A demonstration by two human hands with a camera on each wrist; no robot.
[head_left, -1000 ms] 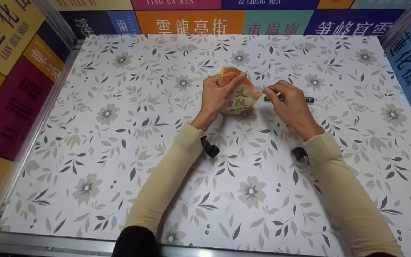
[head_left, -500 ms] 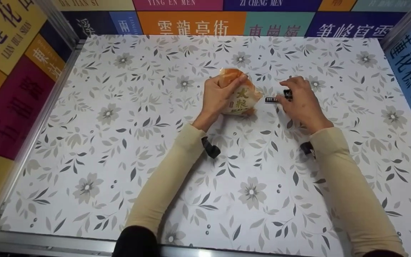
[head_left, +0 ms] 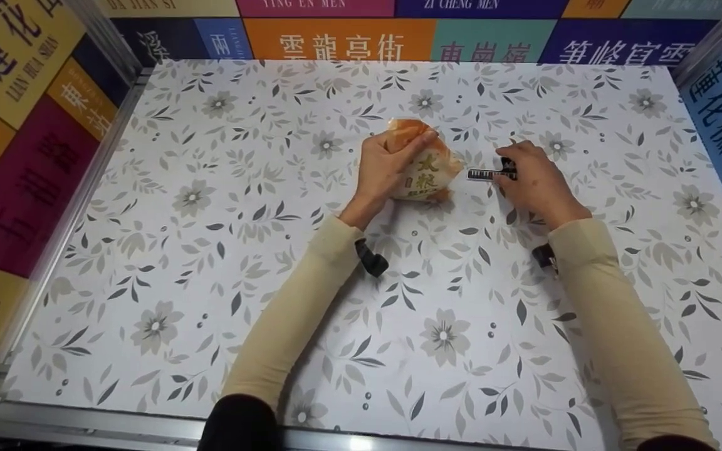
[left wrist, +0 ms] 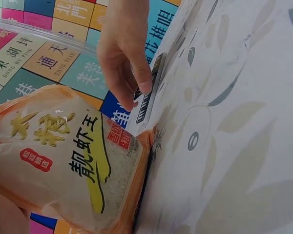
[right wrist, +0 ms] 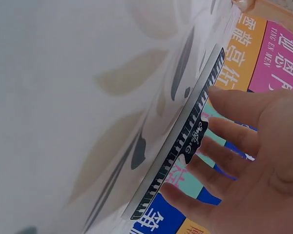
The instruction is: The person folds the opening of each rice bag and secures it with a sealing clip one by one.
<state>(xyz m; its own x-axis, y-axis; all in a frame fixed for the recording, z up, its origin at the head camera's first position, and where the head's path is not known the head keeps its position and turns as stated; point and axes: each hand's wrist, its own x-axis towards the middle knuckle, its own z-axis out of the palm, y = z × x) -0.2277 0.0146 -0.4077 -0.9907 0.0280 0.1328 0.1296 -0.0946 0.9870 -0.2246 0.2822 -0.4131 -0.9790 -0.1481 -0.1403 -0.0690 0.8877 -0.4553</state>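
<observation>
A small orange-and-white bag of rice (head_left: 427,178) stands on the table, its grains showing through the front in the left wrist view. My left hand (head_left: 381,164) pinches its upper part between thumb and fingers, and the right corner of the top edge sticks out free. Just right of the bag lies a long, flat bag clip (right wrist: 183,136) with a piano-key print and a black tab. Over this clip, my right hand (head_left: 539,181) has its fingers spread and gently bent, the fingertips right at the clip's edge and tab.
A white cloth with grey flowers and leaves covers the table (head_left: 311,263). Colourful panels with Chinese lettering (head_left: 336,44) stand along the back and both sides, and a metal rail (head_left: 116,426) runs along the front edge.
My right hand has let go of the bag's corner and moved right to the clip. The left hand keeps its pinch on the bag, which has hardly moved.
</observation>
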